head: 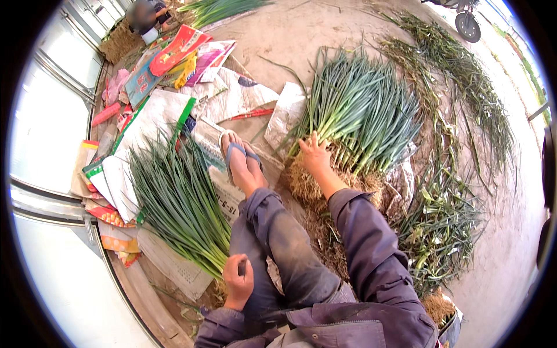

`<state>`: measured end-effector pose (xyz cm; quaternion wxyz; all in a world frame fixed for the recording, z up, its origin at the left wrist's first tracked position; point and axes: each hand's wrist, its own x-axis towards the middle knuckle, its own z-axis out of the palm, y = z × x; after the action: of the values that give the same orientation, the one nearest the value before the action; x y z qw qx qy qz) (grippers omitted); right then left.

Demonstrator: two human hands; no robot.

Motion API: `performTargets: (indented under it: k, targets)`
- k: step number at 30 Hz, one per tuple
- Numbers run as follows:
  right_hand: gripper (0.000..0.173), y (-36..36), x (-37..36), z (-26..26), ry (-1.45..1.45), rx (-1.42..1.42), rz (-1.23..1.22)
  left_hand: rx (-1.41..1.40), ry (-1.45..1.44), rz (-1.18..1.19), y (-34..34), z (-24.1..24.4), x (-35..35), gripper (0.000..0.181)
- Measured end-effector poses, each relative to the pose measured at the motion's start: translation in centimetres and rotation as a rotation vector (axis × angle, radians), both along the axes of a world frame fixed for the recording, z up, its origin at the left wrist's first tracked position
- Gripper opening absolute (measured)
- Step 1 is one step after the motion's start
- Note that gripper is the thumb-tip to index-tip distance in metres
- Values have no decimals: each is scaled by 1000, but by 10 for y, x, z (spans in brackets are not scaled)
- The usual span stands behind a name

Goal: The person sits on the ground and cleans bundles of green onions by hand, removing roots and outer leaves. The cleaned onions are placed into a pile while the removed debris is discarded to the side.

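Observation:
My right hand (pixel 317 156) reaches onto a large pile of green onions (pixel 357 100), fingers spread over the base of the stalks just above a thick mat of tan roots (pixel 304 180). Near my lap, my left hand (pixel 239 278) is curled with the thumb upward, beside the pale stems of a second bunch of green onions (pixel 178 200). A dark spot shows between its thumb and fingers; whether it is a small object or shadow is unclear. The second bunch lies to the left of my legs, leaves pointing away and its root end partly hidden by this hand.
Discarded leaves (pixel 439 235) lie in heaps along the right. Printed sacks (pixel 152 117) cover the floor at left, beside white metal panels (pixel 52 130). My sandalled feet (pixel 241 163) rest between both bunches. Another person (pixel 145 17) sits far left near more green onions (pixel 222 9). A wheel (pixel 468 27) stands far right.

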<state>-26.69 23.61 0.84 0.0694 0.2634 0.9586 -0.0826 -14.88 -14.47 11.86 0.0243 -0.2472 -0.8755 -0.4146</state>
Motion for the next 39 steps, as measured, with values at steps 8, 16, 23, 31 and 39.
performTargets:
  k: [8,16,23,31,39]
  targets:
    - [34,33,35,-37,133,1,74,43,-24,30,-3,5,-7,16]
    - [32,96,136,84,384,-318,140,89,0,8,-23,-12,-3,15]
    - [35,30,270,70,622,-174,136,374,43,-71,19,31,23,13]
    - [39,-149,356,121,633,-310,69,856,-1914,-361,129,-38,117,33]
    - [31,-153,396,93,696,-990,-468,728,-1966,-93,123,-62,146,25]
